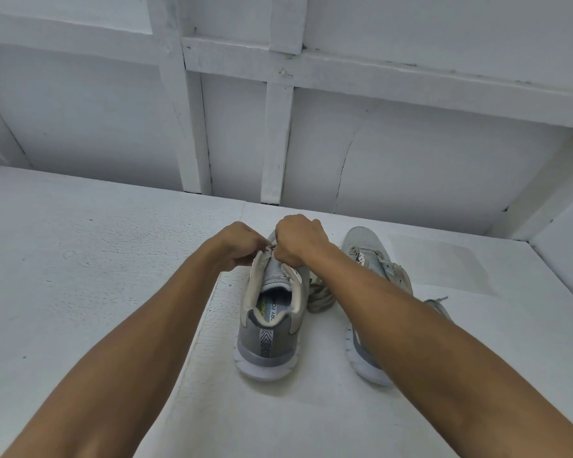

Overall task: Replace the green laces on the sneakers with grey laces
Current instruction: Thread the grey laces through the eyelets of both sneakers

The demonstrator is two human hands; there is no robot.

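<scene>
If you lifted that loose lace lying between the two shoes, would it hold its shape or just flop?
Probably flop: the loose lace lies in a slack, crumpled heap beside the sneaker, so it should sag and unravel when lifted. It looks thin, so likely light. Pushed, it would probably bunch up rather than slide whole.

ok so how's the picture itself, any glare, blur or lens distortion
Head view: soft, even, bluish light, no glare, faint shadow round the sneaker; wide-angle distortion bows the wall beams and stretches the forearms; mostly sharp, but the lace pinched by the left hand and right hand is too small to tell colour.
</scene>
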